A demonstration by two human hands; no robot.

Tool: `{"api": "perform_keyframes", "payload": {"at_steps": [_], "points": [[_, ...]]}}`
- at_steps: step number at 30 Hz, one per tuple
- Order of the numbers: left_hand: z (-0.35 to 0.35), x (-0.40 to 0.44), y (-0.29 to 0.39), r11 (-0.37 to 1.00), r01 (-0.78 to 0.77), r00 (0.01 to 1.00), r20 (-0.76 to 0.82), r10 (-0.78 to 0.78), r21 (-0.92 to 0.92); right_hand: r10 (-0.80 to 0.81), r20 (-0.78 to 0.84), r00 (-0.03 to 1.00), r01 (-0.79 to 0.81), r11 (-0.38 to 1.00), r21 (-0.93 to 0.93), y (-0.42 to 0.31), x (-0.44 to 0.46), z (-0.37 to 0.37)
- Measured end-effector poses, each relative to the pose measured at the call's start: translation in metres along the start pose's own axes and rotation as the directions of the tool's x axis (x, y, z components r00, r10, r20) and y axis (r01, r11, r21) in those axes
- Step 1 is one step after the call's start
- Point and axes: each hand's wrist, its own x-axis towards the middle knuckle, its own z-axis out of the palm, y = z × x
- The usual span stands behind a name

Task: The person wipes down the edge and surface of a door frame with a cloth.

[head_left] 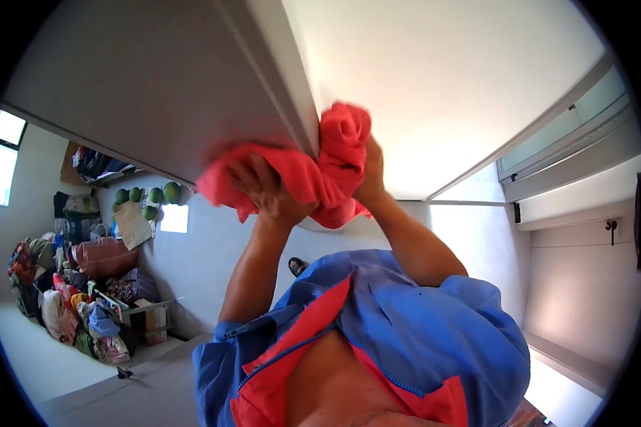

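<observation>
A red cloth [299, 174] is draped around the lower edge of a raised panel [171, 78], which could be a door. My left hand [274, 196] is on the cloth, fingers bent over it and pressing it to the panel's grey left face; that end of the cloth is blurred. On the panel's other side, my right hand [370, 178] grips a bunched part of the same cloth beside the white surface [434, 85]. Most of the right fingers are hidden behind the cloth. Both arms reach up from blue sleeves.
At left, clothes and bags [85, 299] are heaped on the floor near the wall. Several green round fruits [149, 196] lie beyond them. A white door frame [570, 149] and a door with a key or handle [611, 229] stand at right.
</observation>
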Motion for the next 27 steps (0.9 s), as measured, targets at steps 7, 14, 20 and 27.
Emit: {"api": "perform_keyframes", "payload": {"at_steps": [7, 14, 20, 27], "points": [[-0.005, -0.004, 0.016, 0.992, -0.126, 0.991, 0.043, 0.125, 0.031, 0.272, 0.06, 0.96, -0.264, 0.957, -0.118, 0.052, -0.05, 0.002], [-0.028, 0.064, -0.01, 0.991, -0.132, 0.981, -0.142, 0.136, 0.035, -0.392, 0.184, 0.901, 0.387, 0.92, 0.064, -0.019, -0.027, -0.004], [-0.036, 0.04, -0.037, 0.987, -0.092, 0.996, -0.002, 0.092, -0.128, -0.41, -0.019, 0.912, 0.388, 0.878, -0.28, -0.035, -0.033, 0.036], [-0.076, 0.126, -0.072, 0.965, -0.101, 0.984, -0.17, 0.06, -0.243, -0.543, -0.065, 0.837, 0.443, 0.743, -0.502, -0.079, -0.008, 0.068]]}}
